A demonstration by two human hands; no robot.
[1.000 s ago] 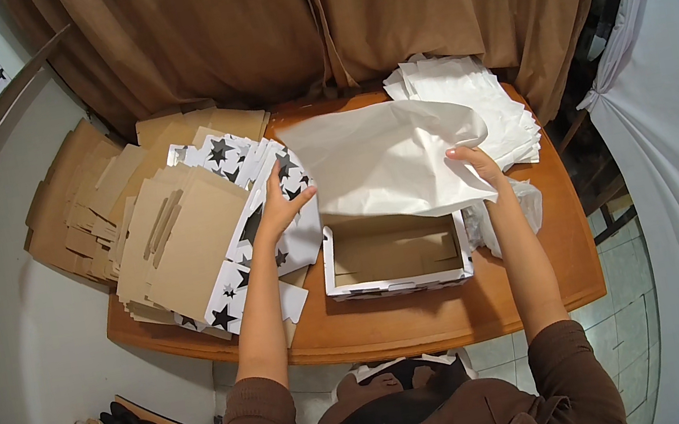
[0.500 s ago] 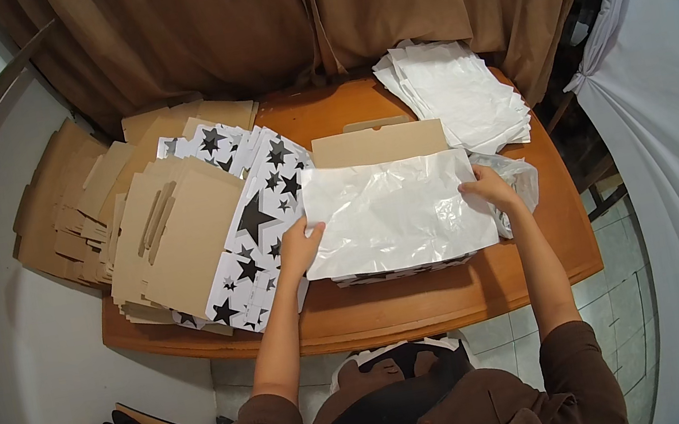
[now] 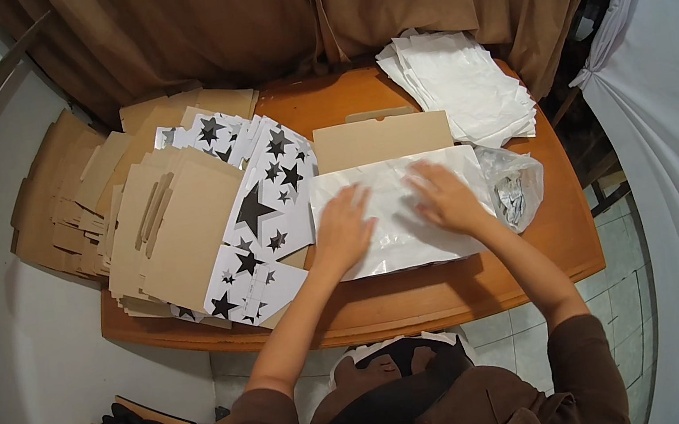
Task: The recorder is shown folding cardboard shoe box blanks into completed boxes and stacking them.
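A white glossy paper sheet [image 3: 399, 242] lies over a cardboard box whose raised brown flap [image 3: 382, 139] stands behind it. Both hands are on or just above the sheet, slightly blurred by motion. On its left part is my left hand [image 3: 343, 225], fingers stretched out and apart. My right hand [image 3: 445, 198] is on the right part, its fingers also spread. Neither hand holds anything. The sheet hides most of the box beneath.
Flattened cardboard pieces [image 3: 185, 229] and star-printed white card [image 3: 254, 213] are piled at left. White paper sheets [image 3: 462, 88] are stacked at the far right, with a clear plastic bag [image 3: 517, 187] nearer. A brown curtain [image 3: 236, 23] hangs behind the wooden table [image 3: 536, 260].
Both hands have let go of the sheet's side edges and moved inward over its middle. The sheet now lies lower, covering the box opening.
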